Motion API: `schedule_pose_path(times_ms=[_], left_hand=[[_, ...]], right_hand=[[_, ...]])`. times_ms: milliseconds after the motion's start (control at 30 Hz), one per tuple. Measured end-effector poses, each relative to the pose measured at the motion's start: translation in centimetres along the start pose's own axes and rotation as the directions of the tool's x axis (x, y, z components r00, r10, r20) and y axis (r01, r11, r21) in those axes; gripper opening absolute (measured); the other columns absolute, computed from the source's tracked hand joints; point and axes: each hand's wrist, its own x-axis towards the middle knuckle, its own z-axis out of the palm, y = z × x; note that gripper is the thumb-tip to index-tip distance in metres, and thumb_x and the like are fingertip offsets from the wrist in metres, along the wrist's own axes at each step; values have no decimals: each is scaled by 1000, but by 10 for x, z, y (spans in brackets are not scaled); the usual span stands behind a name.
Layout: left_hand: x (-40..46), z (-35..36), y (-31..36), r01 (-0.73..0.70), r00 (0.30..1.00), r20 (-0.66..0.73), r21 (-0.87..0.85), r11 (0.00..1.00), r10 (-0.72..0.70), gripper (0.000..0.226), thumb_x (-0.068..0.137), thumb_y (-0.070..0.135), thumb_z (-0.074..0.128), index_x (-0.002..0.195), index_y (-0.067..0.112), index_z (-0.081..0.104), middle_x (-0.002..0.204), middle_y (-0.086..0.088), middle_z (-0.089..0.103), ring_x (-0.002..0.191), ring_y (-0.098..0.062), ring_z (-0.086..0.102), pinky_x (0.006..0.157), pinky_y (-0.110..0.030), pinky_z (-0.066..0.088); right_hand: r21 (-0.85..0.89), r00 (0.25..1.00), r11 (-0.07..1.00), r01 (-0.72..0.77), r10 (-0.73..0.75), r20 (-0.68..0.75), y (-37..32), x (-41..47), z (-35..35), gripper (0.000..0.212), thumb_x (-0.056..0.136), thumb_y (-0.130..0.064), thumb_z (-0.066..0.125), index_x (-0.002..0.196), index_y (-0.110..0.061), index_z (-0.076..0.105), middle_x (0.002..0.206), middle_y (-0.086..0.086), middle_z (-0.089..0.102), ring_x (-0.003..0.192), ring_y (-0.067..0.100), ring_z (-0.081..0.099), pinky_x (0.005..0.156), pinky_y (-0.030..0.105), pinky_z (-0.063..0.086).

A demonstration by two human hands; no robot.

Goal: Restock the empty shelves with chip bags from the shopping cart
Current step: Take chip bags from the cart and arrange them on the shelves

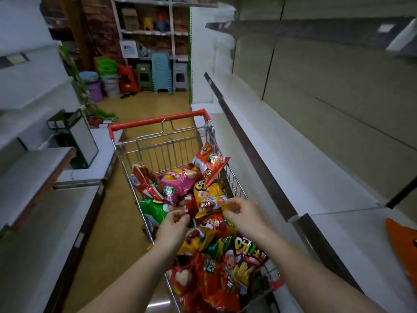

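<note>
Bare grey shelves (304, 154) are seen to the right of the shopping cart (158, 123), and pale shelving is seen to its left, with a wooden floor beneath. Beyond the cart, stacked plastic stools (161, 73) and buckets (110, 84) are gathered against a brick wall. The cart, topped by a red handle, is filled with chip bags (216, 263) in red, yellow, green and pink. 2 hands are held over the cart. A yellow chip bag (209, 197), lying on top of the pile near the cart's middle, is pinched at its lower edge by the right hand (242, 213), so that grip is closed on the bag. The left hand (174, 224) is curled just beside it, fingertips at a red bag (188, 203); whether anything is actually grasped cannot be told. An orange bag (401, 249) is lying on the lower shelf right of the cart.
</note>
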Motion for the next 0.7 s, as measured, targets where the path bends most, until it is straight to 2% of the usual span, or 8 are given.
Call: schedule_pose_path(times_ms=[167, 267, 300, 400, 467, 567, 633, 700], left_hand=[[50, 20, -29, 164, 983, -88, 9, 986, -162, 19, 96, 27, 50, 113, 19, 51, 117, -12, 57, 108, -30, 55, 98, -43, 44], [72, 30, -46, 253, 959, -134, 5, 967, -250, 30, 97, 26, 49, 123, 12, 50, 100, -8, 57, 97, -28, 55, 85, -35, 45], [77, 33, -53, 283, 947, -159, -2, 959, -280, 33, 97, 27, 50, 125, 10, 49, 97, -8, 57, 96, -29, 56, 86, -35, 46], [88, 40, -69, 397, 894, -232, 10, 918, -384, 36, 94, 30, 53, 125, 12, 50, 116, -17, 57, 107, -34, 55, 93, -42, 47], [92, 44, -79, 441, 861, -284, 8, 897, -421, 43, 94, 29, 54, 132, 12, 46, 129, -19, 49, 115, -35, 51, 97, -42, 45], [102, 48, -93, 509, 803, -322, -69, 858, -502, 60, 91, 32, 58, 142, 12, 33, 141, -20, 35, 126, -38, 41, 104, -45, 39], [113, 51, -105, 533, 768, -300, -191, 824, -566, 77, 82, 40, 66, 143, 12, 29, 141, -20, 39, 125, -40, 43, 103, -50, 40], [124, 54, -115, 549, 734, -260, -317, 773, -628, 92, 65, 49, 70, 139, 12, 31, 135, -19, 47, 118, -40, 49, 99, -53, 43]], right_hand=[[-39, 985, 999, -24, 30, 172, 38, 64, 30, 32, 90, -25, 57, 121, -18, 59, 121, 0, 62, 107, 15, 57, 85, 24, 44], [-55, 959, 998, -25, 39, 279, 54, 98, 49, 31, 92, -27, 56, 121, -17, 58, 123, 2, 61, 110, 17, 56, 90, 28, 46], [-68, 948, 997, -21, 42, 317, 58, 107, 56, 32, 93, -27, 55, 123, -16, 57, 124, 2, 60, 112, 18, 56, 92, 29, 46], [-120, 911, 993, -10, 58, 408, 67, 125, 77, 34, 94, -29, 53, 126, -16, 55, 125, 2, 58, 110, 20, 56, 85, 27, 44], [-124, 889, 992, -21, 76, 452, 71, 131, 90, 33, 94, -27, 53, 125, -16, 55, 122, 3, 59, 105, 21, 58, 81, 28, 45], [-128, 872, 992, -6, 68, 484, 75, 139, 109, 34, 93, -25, 53, 125, -15, 57, 119, 2, 62, 101, 19, 60, 79, 26, 47], [-140, 872, 990, 3, 66, 485, 76, 142, 119, 36, 92, -24, 54, 128, -16, 55, 116, 2, 64, 101, 20, 62, 81, 29, 50], [-172, 872, 985, 19, 68, 485, 77, 145, 129, 38, 92, -26, 54, 129, -18, 54, 121, 1, 61, 105, 20, 60, 87, 31, 48]])
